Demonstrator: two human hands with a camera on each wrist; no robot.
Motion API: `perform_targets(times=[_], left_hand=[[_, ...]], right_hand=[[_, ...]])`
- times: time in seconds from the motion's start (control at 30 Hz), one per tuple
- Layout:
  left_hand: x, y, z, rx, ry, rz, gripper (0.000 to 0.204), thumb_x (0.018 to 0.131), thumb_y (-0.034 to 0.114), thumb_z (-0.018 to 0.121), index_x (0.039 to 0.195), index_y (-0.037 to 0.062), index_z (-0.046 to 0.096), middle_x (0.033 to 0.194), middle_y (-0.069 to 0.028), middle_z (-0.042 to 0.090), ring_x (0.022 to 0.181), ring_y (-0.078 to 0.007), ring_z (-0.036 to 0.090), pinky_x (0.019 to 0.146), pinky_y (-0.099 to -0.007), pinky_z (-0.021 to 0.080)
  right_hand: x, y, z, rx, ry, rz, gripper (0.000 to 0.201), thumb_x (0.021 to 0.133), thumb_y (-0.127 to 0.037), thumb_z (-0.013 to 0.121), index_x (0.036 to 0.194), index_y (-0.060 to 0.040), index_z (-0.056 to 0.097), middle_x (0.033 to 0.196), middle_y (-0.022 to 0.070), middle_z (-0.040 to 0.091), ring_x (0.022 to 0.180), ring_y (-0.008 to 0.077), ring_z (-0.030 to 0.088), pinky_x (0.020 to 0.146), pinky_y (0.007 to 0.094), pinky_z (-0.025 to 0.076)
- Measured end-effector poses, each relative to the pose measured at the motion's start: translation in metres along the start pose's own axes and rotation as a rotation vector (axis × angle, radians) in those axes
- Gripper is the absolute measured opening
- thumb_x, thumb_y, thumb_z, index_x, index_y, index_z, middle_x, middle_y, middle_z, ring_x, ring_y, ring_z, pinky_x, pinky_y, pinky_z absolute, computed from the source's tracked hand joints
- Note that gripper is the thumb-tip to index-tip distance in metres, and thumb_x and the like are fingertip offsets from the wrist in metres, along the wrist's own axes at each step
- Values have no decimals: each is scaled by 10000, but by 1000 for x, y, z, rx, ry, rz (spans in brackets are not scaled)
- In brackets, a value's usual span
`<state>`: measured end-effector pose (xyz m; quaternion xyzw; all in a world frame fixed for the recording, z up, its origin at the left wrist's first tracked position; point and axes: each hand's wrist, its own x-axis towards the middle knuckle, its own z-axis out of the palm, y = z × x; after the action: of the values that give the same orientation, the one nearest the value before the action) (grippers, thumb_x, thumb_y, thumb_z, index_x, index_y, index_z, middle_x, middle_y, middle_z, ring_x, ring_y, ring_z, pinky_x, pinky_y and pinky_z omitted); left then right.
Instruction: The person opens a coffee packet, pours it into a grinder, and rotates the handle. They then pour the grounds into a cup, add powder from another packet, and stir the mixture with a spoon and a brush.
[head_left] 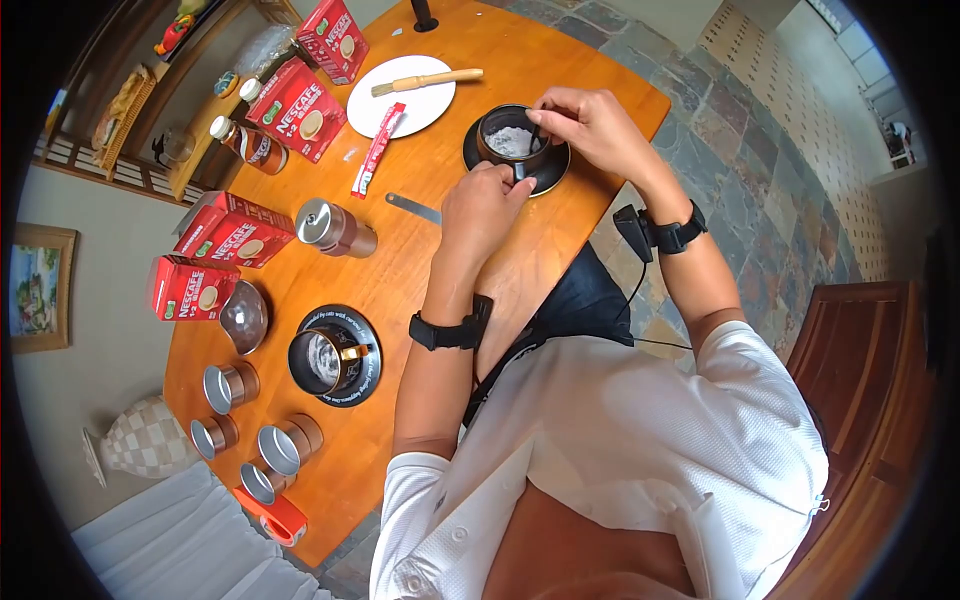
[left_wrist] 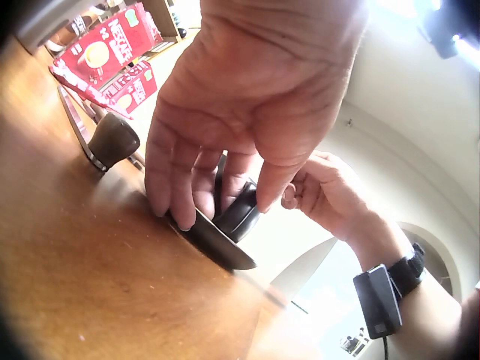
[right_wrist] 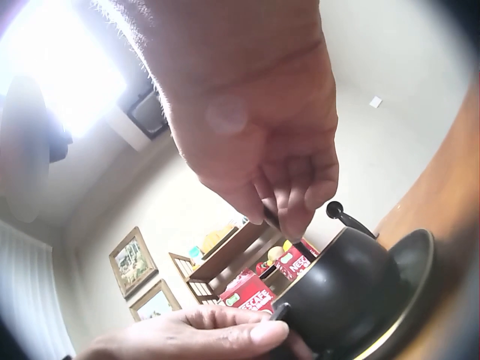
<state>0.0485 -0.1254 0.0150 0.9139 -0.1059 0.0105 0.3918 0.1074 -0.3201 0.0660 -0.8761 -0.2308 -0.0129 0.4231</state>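
Note:
A black cup (head_left: 494, 121) with white powder (head_left: 511, 141) inside stands on a black saucer (head_left: 552, 182) near the table's edge. My left hand (head_left: 480, 212) pinches the cup's handle between thumb and fingers; in the left wrist view, that hand (left_wrist: 240, 97) has its fingertips at the saucer (left_wrist: 219, 246). Above the rim, my right hand (head_left: 597, 128) pinches a thin dark utensil that reaches into the cup. The right wrist view shows the right hand (right_wrist: 262, 142) over the cup (right_wrist: 337, 289), the utensil's lower end hidden.
Left of the hands lie a white plate (head_left: 430, 112) with a brush (head_left: 425, 81), a red sachet (head_left: 376, 152) and a metal strip (head_left: 412, 208). Further left stand a can (head_left: 345, 232), Nescafe boxes (head_left: 298, 112), a second cup on a saucer (head_left: 367, 378) and several metal cups (head_left: 286, 446).

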Motion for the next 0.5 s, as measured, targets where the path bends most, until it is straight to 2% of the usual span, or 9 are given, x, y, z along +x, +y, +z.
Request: perform_targets(times=[0.03,0.1,0.2,0.27,0.33,0.5], left_hand=[[0,-1,1,-2,-5,3,359,904,317,717,811,-24,655,817,-178,613,743,-358,617,655,-433,454],[0,-2,1,-16,-2,5,356,902,310,721,812,-27,652,820,-176,615,746,-347,620,661,-428,457],[0,-3,-1,-23,-25,7,346,901,299,725,815,-28,649,819,-180,611,739,-339,617,664,-423,458],[0,-4,-1,-32,-31,16,341,900,294,725,819,-27,647,816,-181,607,734,-336,613,665,-421,458],[-1,-5,-1,-46,-33,14,335,900,289,725,822,-27,645,813,-182,604,728,-333,609,666,-419,458],[0,-6,0,-46,-33,2,314,899,277,725,834,-20,647,812,-174,605,735,-328,612,672,-411,463]], right_hand=[[-1,2,1,-2,2,5,212,992,-180,625,1023,15,704,794,49,694,679,105,626,652,266,522],[-1,8,10,276,-26,27,225,1001,-193,621,1027,11,710,811,22,697,716,77,614,672,246,517],[5,12,20,325,18,28,234,999,-196,623,1031,19,709,829,11,703,737,68,607,689,235,515],[8,14,19,311,54,13,237,996,-200,624,1026,19,709,840,26,715,735,80,623,689,242,523],[8,13,16,127,175,69,240,994,-203,621,1032,18,707,844,41,723,741,93,643,693,251,530],[-4,10,14,165,174,108,233,992,-206,621,1040,10,697,823,44,717,740,92,645,694,253,528]])
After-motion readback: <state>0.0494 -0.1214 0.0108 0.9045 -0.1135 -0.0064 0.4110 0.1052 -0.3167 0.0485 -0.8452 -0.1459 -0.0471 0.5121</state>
